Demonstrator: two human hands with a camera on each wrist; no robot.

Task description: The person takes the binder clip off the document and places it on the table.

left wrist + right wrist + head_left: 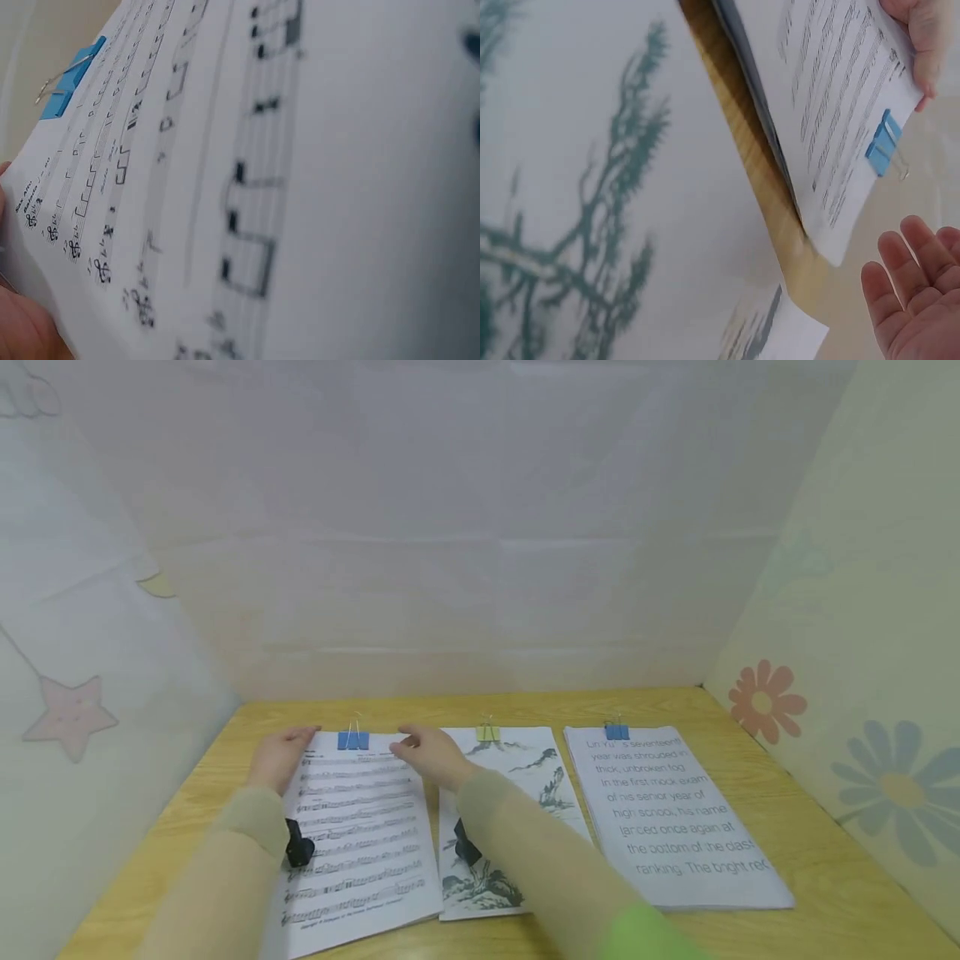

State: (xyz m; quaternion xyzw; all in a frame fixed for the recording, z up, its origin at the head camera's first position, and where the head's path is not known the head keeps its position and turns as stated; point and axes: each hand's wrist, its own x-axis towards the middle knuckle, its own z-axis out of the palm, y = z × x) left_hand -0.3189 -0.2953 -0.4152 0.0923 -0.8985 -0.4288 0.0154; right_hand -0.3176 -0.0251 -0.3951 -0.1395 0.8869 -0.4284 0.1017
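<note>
A stack of sheet music (360, 835) lies at the left of the table, with a blue binder clip (353, 741) on its top edge. My left hand (282, 758) grips the stack's top left corner, also seen in the right wrist view, where the left hand (921, 37) has its fingers at the paper's edge. Near the top right corner is my right hand (435, 755). In the right wrist view the right hand (919, 300) shows spread, relaxed fingers, apart from the paper.
In the middle lies a stack with an ink landscape (487, 889) under a yellow binder clip (487, 733), partly beneath my right forearm. Farther right, a stack of printed text (675, 810) carries another blue clip (617, 732). Cloth-covered walls (480, 568) enclose the wooden table (750, 752).
</note>
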